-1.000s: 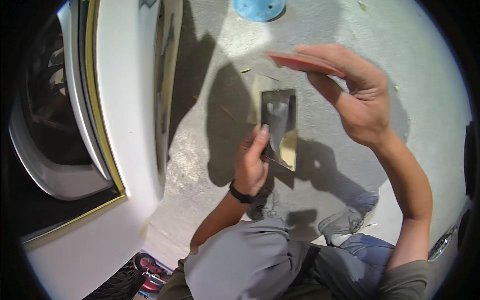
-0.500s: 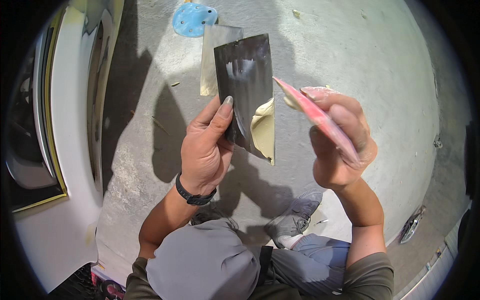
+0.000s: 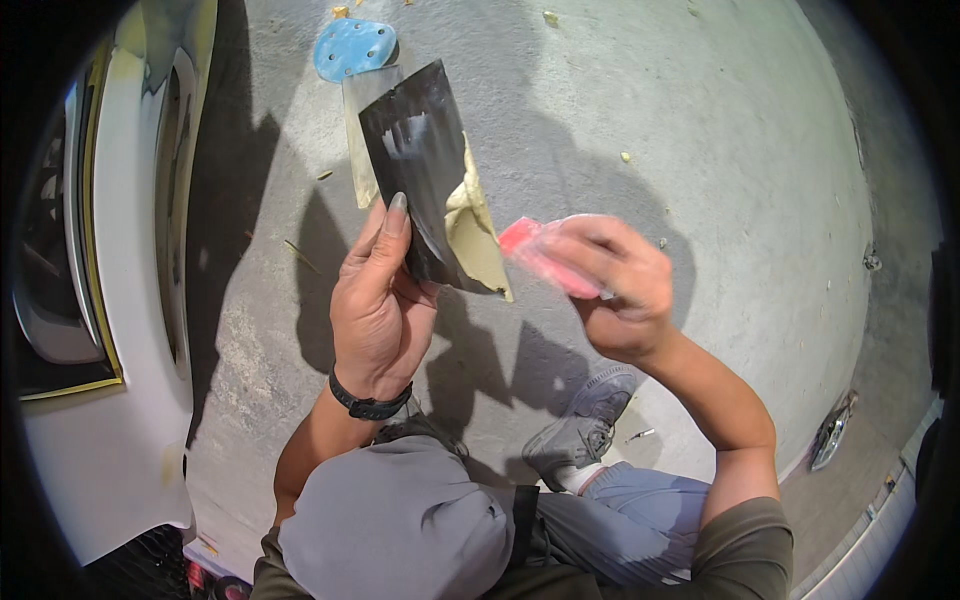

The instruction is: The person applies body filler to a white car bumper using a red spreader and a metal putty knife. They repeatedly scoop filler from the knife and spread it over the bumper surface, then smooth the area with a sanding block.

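My left hand (image 3: 372, 300) is closed on a dark rectangular putty board (image 3: 405, 150), thumb flat on its upper face. Cream-coloured putty (image 3: 474, 238) lies thick along the board's right edge. Partly behind the board shows a pale grey sheet (image 3: 358, 140); I cannot tell whether the same hand holds it. My right hand (image 3: 625, 285), slightly blurred, grips a pink putty spreader (image 3: 519, 235). The spreader's tip is close to the putty-covered edge; whether it touches is unclear.
White car bodywork (image 3: 140, 280) with yellow masking tape stands along the left. A light blue disc with holes (image 3: 355, 48) lies on the concrete floor (image 3: 740, 200) ahead, among small scraps. My shoe (image 3: 585, 430) is below, beside a small thin object (image 3: 641, 435).
Both hands have shifted left in the view. The board has tilted over to the left, and the spreader has come down beside its lower right edge, turning its flat face upward.
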`<control>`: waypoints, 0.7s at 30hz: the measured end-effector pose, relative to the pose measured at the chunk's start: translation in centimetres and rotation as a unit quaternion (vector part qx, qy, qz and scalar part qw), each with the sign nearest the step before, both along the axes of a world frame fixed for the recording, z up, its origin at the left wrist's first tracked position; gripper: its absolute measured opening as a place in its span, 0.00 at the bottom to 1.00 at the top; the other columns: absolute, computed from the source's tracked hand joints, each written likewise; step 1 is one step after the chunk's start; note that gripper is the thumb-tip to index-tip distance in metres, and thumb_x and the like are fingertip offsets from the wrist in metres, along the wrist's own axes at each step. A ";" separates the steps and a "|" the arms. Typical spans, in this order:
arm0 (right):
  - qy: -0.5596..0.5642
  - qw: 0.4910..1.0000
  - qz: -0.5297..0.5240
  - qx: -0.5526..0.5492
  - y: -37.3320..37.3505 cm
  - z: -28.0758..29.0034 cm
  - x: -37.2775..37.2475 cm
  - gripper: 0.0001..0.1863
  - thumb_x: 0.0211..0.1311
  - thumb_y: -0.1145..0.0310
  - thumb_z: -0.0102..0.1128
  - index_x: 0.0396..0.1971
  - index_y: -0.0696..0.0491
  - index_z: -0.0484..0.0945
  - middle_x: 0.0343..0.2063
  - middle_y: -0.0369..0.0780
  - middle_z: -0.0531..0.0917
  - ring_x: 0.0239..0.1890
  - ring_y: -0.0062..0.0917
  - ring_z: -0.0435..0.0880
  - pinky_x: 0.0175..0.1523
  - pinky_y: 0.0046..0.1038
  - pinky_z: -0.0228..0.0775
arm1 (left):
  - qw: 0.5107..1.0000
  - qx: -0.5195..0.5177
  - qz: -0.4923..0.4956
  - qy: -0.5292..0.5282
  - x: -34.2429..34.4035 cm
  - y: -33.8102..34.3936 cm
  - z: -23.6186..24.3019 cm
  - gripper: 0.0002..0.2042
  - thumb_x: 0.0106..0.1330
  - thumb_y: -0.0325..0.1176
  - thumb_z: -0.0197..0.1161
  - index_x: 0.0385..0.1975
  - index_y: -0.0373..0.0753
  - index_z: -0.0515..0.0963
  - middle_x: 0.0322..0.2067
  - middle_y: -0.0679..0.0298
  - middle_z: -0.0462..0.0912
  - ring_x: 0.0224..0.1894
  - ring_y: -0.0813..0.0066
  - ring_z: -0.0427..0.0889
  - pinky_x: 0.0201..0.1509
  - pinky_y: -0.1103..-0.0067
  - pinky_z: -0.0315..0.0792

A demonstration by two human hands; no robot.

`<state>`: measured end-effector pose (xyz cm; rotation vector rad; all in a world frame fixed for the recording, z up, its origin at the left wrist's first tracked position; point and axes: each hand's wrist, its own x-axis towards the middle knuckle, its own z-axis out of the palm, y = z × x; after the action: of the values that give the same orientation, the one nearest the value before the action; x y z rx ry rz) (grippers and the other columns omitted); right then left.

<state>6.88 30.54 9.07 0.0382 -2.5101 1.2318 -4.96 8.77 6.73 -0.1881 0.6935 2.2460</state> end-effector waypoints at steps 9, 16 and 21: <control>0.057 0.933 -0.059 -0.351 -1.3 3.3 0.3 0.22 0.73 0.84 0.62 0.65 0.63 0.79 0.55 0.45 0.85 0.56 0.27 0.86 0.59 0.28 0.79 | 0.994 0.033 0.003 0.106 0.0 1.3 -0.6 0.19 0.87 0.33 0.49 0.71 0.34 0.69 0.62 0.59 0.83 0.61 0.73 0.85 0.66 0.72 0.81; -0.048 0.939 -0.067 -0.334 -3.8 0.5 1.4 0.25 0.68 0.89 0.62 0.64 0.58 0.82 0.51 0.44 0.86 0.51 0.26 0.87 0.53 0.25 0.79 | 0.996 -0.011 0.040 0.075 0.5 0.7 -0.6 0.19 0.87 0.32 0.49 0.71 0.33 0.70 0.62 0.60 0.83 0.61 0.73 0.84 0.67 0.72 0.79; -0.094 0.962 -0.039 -0.253 -4.5 -0.3 1.9 0.25 0.68 0.85 0.66 0.64 0.56 0.83 0.48 0.42 0.88 0.47 0.24 0.88 0.49 0.24 0.80 | 0.993 -0.027 0.074 0.087 0.0 -0.2 -0.6 0.19 0.87 0.32 0.49 0.71 0.32 0.69 0.62 0.59 0.83 0.61 0.73 0.84 0.67 0.72 0.79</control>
<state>8.83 26.03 8.77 -0.3122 -2.2363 1.8769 -4.97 8.62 6.18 -0.0713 0.8591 2.4069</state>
